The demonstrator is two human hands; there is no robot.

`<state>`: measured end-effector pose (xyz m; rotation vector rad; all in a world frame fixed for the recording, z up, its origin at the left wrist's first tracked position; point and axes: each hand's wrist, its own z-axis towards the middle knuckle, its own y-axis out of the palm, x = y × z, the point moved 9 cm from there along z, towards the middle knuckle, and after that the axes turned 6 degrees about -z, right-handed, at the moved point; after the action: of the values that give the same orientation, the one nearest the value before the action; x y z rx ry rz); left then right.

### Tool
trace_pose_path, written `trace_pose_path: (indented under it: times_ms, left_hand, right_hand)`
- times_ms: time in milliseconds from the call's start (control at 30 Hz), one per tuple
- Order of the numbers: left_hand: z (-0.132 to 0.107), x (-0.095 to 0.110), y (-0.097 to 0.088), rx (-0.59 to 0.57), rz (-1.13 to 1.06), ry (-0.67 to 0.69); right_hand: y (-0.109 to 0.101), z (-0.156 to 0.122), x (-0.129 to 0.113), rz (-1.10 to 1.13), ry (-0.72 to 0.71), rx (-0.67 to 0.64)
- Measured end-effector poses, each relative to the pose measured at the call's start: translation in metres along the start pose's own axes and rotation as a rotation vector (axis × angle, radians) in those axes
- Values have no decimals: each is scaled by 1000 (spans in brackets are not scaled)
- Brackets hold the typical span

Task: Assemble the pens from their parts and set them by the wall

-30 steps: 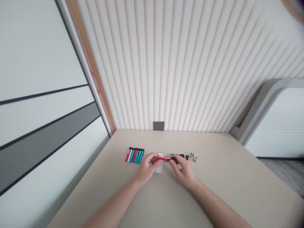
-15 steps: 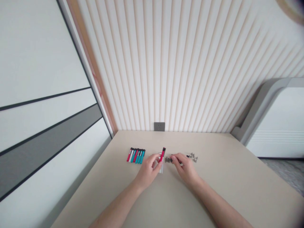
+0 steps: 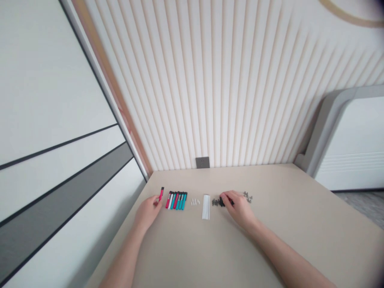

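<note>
My left hand pinches a short red pen-like tube with a black end, held upright just left of a row. That row is several similar tubes in red, white and teal, side by side with black ends pointing away from me. My right hand has its fingers closed over a cluster of small black parts; what is between its fingertips is hidden. Small grey metallic pieces lie left of these fingers, and more grey pieces lie behind the hand.
On the beige table, several small white pieces and a bundle of thin white sticks lie between my hands. A ribbed wall with a dark socket borders the far edge; a white panelled cabinet stands left.
My left hand has carried the red tube leftward from the middle to the left end of the row, uncovering the white pieces and sticks. My right hand stays at the black parts.
</note>
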<state>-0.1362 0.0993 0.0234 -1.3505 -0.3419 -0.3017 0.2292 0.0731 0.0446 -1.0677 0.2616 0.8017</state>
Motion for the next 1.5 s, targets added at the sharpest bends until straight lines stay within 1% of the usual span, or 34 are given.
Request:
trace_pose_path:
  times_ms: [67,167,233,333,400,533,633,700,767,867,967,1133,1233,1367,1433,1500]
  left_hand:
    - [-3,-2,6,-23,-18,-4]
    - [-4,1,9,-44,-25,3]
    - [-4,4,10,-62,-19,10]
    - [-5,7,12,-87,-1,21]
    - [-6,7,12,-91,9,18]
    - [-6,8,12,-94,15,9]
    - [-5,9,13,-77,10,13]
    - [-5,11,13,-61,7,36]
    - [-5,12,13,-46,4,60]
    - [-6,11,14,-30,-6,67]
    - [-7,10,14,-27,-20,64]
    - [-7,11,16,-31,-64,83]
    - [-7,11,18,-26,-67,94]
    - [-5,10,23,-22,-61,98]
    - [-5,9,24,-17,-54,100]
    - [-4,9,26,-14,-51,106]
  right_hand:
    - [-3,2,3,-28,23,13]
    - [-11,5,12,-66,73,39]
    - [-17,7,22,-94,119,29]
    - [-25,6,36,-152,167,-45]
    - [-32,0,45,-193,178,-107]
    - [-44,-27,58,-262,189,-215]
    - [-41,-53,62,-300,174,-303]
    - [-36,-66,62,-345,125,-338]
    - [-29,-75,60,-400,67,-347]
    - [-19,-77,58,-445,12,-329]
    - [-8,-73,53,-440,-27,-308]
    - [8,-54,29,-316,-64,-251]
    - [19,-35,12,-187,-52,-225]
    - [33,-6,-8,-72,-24,-211]
    - [43,8,-19,-22,-44,-228]
    - [54,21,-28,-26,-81,-248]
